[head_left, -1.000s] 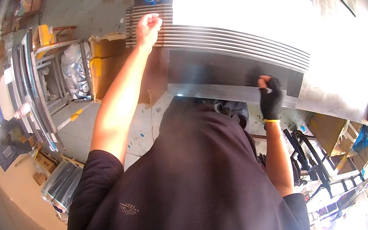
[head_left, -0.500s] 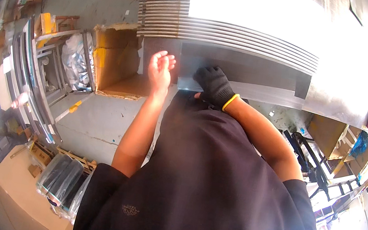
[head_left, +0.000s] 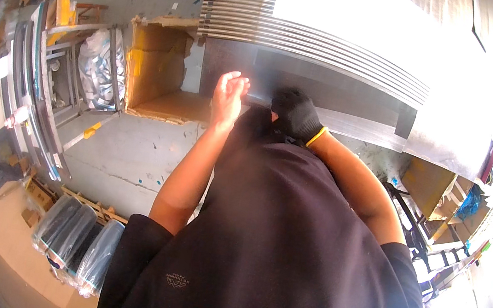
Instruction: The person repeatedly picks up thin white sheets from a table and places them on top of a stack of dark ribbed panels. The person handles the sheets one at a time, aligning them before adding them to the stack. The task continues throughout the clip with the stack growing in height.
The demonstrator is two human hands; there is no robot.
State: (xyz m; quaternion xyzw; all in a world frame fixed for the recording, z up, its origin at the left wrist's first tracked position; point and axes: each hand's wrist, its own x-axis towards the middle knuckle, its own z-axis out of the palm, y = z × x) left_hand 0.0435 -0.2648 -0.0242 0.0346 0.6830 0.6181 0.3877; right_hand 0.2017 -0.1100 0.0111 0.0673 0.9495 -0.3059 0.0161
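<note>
Bare left hand (head_left: pixel 229 97), fingers loosely spread, hovers before the stacked metal sheets (head_left: pixel 314 40); gloved right hand (head_left: pixel 294 113), grip indeterminate, rests just beside. Open cardboard box (head_left: pixel 157 67) stands left.

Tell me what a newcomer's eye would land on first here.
First the stack of long metal strips across the top, glaring in the light. Just below it are the hands: the bare left hand raised and open, and the right hand in a black glove with a yellow cuff. At left, an open cardboard box lies on the floor.
</note>
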